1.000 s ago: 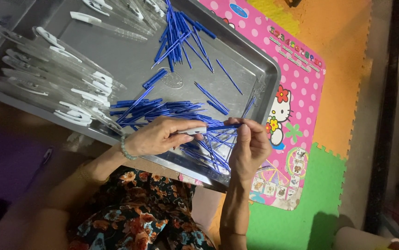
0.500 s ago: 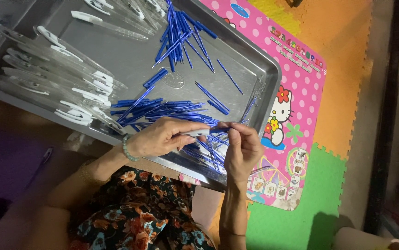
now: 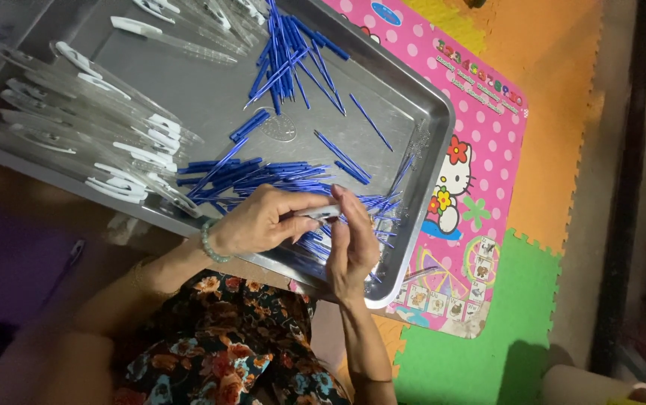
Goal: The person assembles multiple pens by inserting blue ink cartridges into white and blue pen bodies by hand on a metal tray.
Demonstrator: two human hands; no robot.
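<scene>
Both hands meet over the near right corner of the metal tray (image 3: 428, 112). From my remote seat I see the left hand (image 3: 259, 221) curled, thumb and fingers pinched on a clear pen barrel (image 3: 321, 212) held level just above the tray floor. The right hand (image 3: 354, 244) stands upright beside it, fingers closed loosely against the barrel's end; I cannot tell whether it grips a refill there. Under and around both hands lies a heap of blue refills (image 3: 263, 176), touching the fingers. A second blue bundle (image 3: 293, 52) sits well apart near the far rim. Clear pen barrels with white caps (image 3: 90, 142) fill the tray's left side. Bare tray floor shows between the two blue heaps. The tray's near rim runs just under the wrists, and its right corner overhangs a pink play mat (image 3: 480, 172).
</scene>
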